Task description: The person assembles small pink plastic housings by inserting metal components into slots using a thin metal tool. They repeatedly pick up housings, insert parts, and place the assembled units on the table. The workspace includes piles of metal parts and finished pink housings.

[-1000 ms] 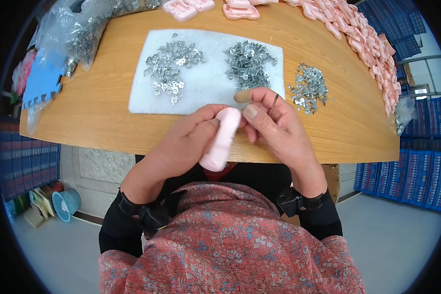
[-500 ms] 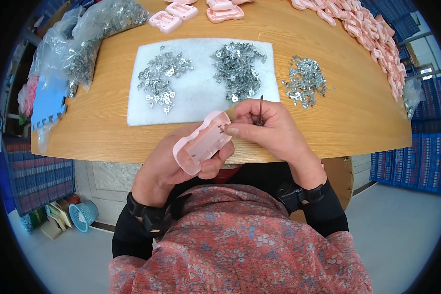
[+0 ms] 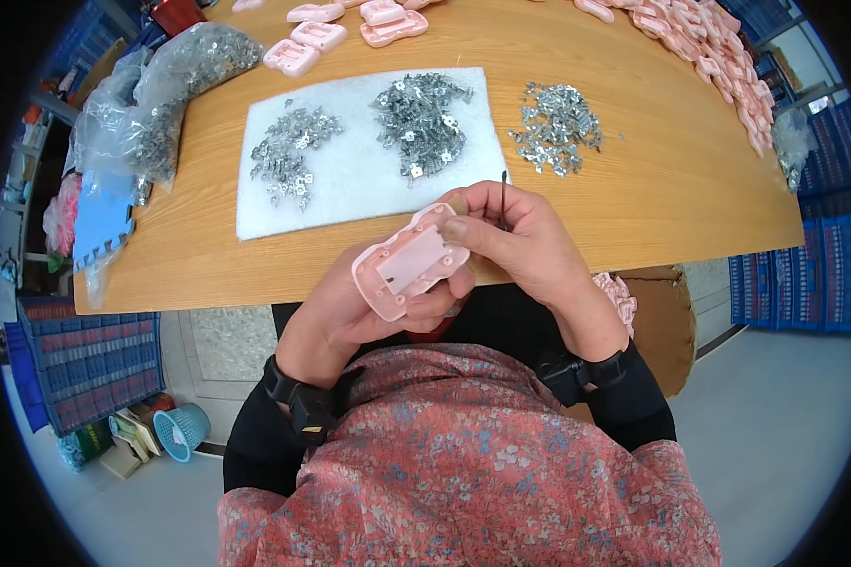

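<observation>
Left hand point(image 3: 350, 307): fingers closed around pink plastic casing point(image 3: 409, 262), frame centre, above the table point(image 3: 652, 203) edge | Right hand point(image 3: 525, 241): thumb on casing, fingers pinching thin metal pin point(image 3: 504, 192) upright | White foam pad point(image 3: 350, 184), upper centre, carries two heaps of metal clips point(image 3: 421, 118)

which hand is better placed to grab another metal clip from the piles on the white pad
Right. The right hand sits nearest the white foam pad and its pile of small silver metal clips, pinching only a thin dark pin. The left hand cradles the pink plastic shell from below, so it looks occupied.
</observation>
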{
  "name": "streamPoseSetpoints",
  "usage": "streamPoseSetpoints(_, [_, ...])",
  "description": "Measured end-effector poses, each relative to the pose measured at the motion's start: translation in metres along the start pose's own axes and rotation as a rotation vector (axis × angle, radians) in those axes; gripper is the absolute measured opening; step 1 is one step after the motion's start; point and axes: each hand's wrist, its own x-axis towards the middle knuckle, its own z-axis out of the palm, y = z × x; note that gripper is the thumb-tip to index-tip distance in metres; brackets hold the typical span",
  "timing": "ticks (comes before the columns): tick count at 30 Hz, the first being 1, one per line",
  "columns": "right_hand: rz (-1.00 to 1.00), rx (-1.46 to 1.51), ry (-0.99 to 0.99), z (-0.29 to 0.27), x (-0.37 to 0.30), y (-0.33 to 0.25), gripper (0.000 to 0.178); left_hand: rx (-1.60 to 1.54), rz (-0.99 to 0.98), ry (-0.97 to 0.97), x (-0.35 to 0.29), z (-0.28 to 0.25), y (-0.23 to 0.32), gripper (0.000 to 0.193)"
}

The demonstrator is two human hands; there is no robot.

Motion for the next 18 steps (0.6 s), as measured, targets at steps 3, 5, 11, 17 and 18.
streamPoseSetpoints(3, [0.043, 0.124, 0.0, -0.004, -0.024, -0.008, 0.024, -0.025, -0.066, -0.096, 0.013, 0.01, -0.005, 0.043])
streamPoseSetpoints(5, [0.029, 0.124, -0.008, -0.017, -0.042, -0.009, 0.026, 0.114, -0.097, -0.109, 0.023, 0.009, -0.012, 0.043])
streamPoseSetpoints(11, [0.116, -0.108, 0.359, -0.124, -0.141, 0.009, 0.026, 0.549, -0.241, 0.12, 0.032, 0.051, 0.001, 0.053])
streamPoseSetpoints(17, [0.026, -0.637, 0.965, -0.256, -0.271, 0.106, 0.027, 0.838, -0.098, 0.164, 0.023, 0.055, 0.041, 0.043])
streamPoseSetpoints(18, [-0.079, -0.859, 1.122, -0.279, -0.284, 0.136, 0.026, 0.979, -0.086, 0.25, 0.027, 0.064, 0.05, 0.041])
